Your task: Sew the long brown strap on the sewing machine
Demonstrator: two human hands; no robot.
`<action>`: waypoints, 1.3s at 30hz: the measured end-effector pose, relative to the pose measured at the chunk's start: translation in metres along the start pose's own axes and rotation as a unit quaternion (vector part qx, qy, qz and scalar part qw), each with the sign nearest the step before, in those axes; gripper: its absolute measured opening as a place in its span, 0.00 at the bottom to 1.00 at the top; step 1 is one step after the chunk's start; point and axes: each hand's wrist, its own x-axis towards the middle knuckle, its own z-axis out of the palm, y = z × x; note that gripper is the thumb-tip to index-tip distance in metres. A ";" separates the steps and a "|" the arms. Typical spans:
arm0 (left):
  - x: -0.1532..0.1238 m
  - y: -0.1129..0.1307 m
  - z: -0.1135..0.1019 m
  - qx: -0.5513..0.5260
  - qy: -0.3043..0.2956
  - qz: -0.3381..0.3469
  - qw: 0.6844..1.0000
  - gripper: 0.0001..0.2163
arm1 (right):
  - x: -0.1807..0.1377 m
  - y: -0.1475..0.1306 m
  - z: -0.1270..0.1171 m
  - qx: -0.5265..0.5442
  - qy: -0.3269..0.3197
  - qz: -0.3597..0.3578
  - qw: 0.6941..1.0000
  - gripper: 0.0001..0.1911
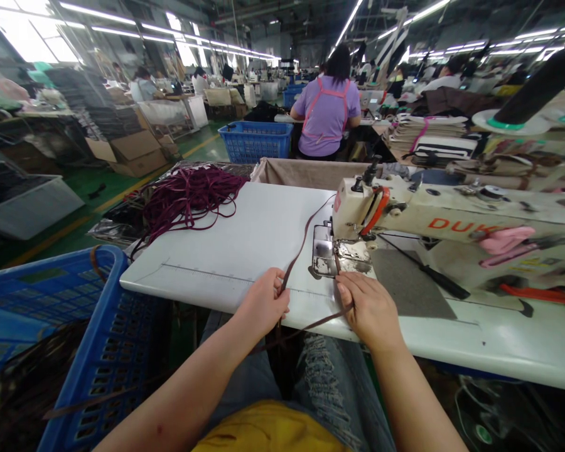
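A: In the head view, what do the two hands hold?

B: The left hand (262,306) is closed on a thin dark maroon strap (306,242) at the near edge of the white sewing table (226,251). Its fingers are pinched together around the strap. The right hand (370,307) lies flat on the table just before the metal plate of the cream sewing machine (452,220). Its fingers press the same strap down on the table, but they are not curled around it.

A: Where does the strap go?

B: From the left hand it rises across the table toward the head of the machine. Another part passes under the right hand and drops over the near edge toward the lap.

A: What else is around?

B: A tangled heap of maroon straps (188,194) lies at the far left corner of the table. A grey felt pad (409,285) is beside the right hand, under the arm of the machine. A blue plastic basket (94,351) stands off the left edge, close to the left forearm. Behind the table there is a second blue crate (254,141), and a person in a purple shirt (327,113) sits with the back to the camera.

A: Is something in the way?

B: The head of the machine hides the needle area.
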 end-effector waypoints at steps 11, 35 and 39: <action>-0.006 0.018 -0.006 -0.285 -0.147 -0.076 0.944 0.21 | 0.002 -0.001 -0.001 -0.007 0.023 -0.026 0.999 0.18; -0.017 0.014 -0.032 0.069 -0.538 0.074 0.837 0.17 | 0.000 -0.001 0.000 -0.012 0.016 -0.012 1.000 0.18; -0.019 0.018 -0.034 0.171 -0.428 0.040 0.887 0.18 | -0.001 -0.002 0.000 -0.012 0.015 -0.002 1.000 0.17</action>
